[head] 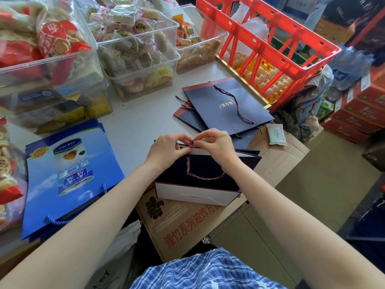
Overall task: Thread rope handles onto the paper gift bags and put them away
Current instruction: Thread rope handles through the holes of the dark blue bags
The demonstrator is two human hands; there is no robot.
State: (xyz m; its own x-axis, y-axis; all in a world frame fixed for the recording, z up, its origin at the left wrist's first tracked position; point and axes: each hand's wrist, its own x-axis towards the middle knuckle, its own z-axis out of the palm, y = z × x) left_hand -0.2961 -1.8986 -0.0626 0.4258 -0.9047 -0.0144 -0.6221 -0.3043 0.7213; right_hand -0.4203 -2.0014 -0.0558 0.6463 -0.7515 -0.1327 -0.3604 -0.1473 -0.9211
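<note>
A navy paper gift bag [208,174] lies open-mouthed in front of me on a cardboard box, white inside showing. A twisted red-blue rope handle [203,176] hangs in a loop across its near panel. My left hand [167,150] and my right hand [216,143] meet at the bag's far top edge, both pinching a rope end [192,142] at an eyelet. Behind them lies a stack of flat navy bags [210,101], the top one with a loose rope [236,106] across it.
Bright blue printed bags [70,176] lie stacked at my left. Clear tubs of snacks [135,49] fill the table's back. A red crate [270,38] over egg trays stands at the right. The brown cardboard box [179,224] sits under the bag, a white packet [276,134] on it.
</note>
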